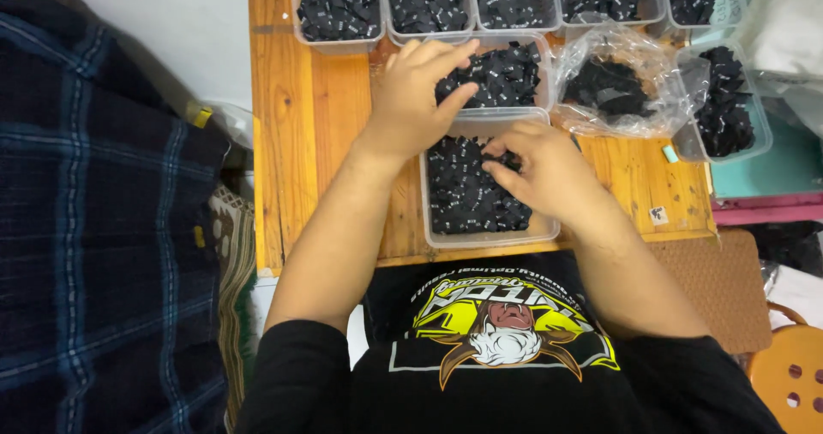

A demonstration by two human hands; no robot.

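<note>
Left hand: the left hand [410,99] reaches forward over the far clear tub [506,78], its fingers loosely spread; the thumb and fingertips rest on the pile of small black tags [501,74] inside it. Whether a tag is pinched between them I cannot tell.
Right hand: the right hand [549,170] lies over the near clear tub [487,232], fingers curled together and pressing into the black tags [467,194] there; any tag caught between the fingertips is hidden.
Tubs: the near tub sits at the table's front edge, just in front of the person's chest; the far tub touches it on the far side.
Table: a wooden table [326,117], bare along its left part.
Back row: a row of clear tubs [343,9] filled with the same black tags lines the far edge.
Bag: a crumpled clear plastic bag [621,82] with black tags lies just right of the far tub.
Right side: one more tub of tags [729,108] sits beside the bag.
Left of table: dark blue checked cloth [94,228].
Bottom right: an orange stool [793,378] with holes.
</note>
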